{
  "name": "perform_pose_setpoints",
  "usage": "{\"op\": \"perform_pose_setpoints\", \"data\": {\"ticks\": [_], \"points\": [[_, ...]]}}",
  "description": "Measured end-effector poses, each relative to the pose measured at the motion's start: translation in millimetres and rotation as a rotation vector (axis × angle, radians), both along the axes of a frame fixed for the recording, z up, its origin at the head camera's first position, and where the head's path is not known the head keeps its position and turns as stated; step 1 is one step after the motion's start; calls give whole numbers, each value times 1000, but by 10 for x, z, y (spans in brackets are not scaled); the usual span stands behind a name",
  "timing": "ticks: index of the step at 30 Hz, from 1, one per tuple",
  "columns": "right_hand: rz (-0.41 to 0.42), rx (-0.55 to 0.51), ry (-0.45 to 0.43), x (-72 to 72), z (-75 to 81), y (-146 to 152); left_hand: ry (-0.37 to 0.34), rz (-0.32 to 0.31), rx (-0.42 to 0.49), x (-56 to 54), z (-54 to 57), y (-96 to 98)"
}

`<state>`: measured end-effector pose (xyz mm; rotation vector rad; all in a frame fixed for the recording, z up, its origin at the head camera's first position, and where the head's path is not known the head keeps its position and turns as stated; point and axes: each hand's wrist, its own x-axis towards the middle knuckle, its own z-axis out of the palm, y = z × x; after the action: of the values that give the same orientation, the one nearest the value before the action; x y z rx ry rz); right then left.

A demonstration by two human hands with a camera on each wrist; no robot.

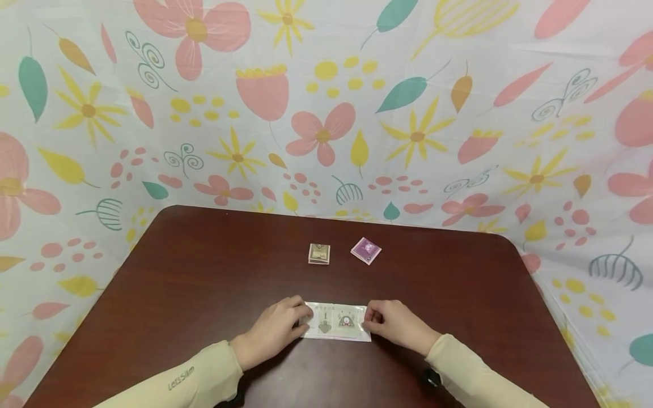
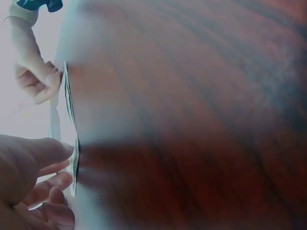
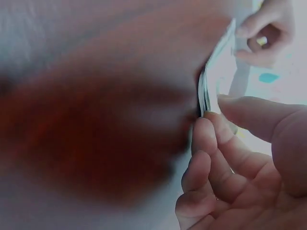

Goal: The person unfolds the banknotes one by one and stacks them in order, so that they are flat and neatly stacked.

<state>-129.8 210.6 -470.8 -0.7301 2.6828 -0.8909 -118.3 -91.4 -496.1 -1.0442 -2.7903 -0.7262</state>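
A pale play-money banknote, with a grey "1" and a cartoon figure printed on it, lies lengthwise before me near the front of the table. Layered paper edges show along its side in the right wrist view. My left hand pinches its left end, thumb on the near side and fingers curled behind. At the right end, my right hand holds the corner area between thumb and curled fingers. Both hands cover the short ends of the note.
Farther back on the dark brown table lie a tan folded note and a purple folded note, side by side and apart. A flower-patterned cloth hangs behind and along both sides of the table.
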Motion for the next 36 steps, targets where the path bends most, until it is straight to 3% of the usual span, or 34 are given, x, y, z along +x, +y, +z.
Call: {"op": "perform_pose_setpoints", "data": {"ticks": [14, 24, 30, 36], "points": [[-56, -36, -56, -61, 56, 31, -48, 18, 8, 58, -44, -10], [-70, -45, -13, -205, 113, 27, -54, 25, 32, 52, -32, 0], [-135, -27, -4, -422, 144, 72, -44, 24, 41, 68, -38, 0], [-228, -2, 3, -800, 136, 213, -11, 15, 53, 39, -52, -4]]}}
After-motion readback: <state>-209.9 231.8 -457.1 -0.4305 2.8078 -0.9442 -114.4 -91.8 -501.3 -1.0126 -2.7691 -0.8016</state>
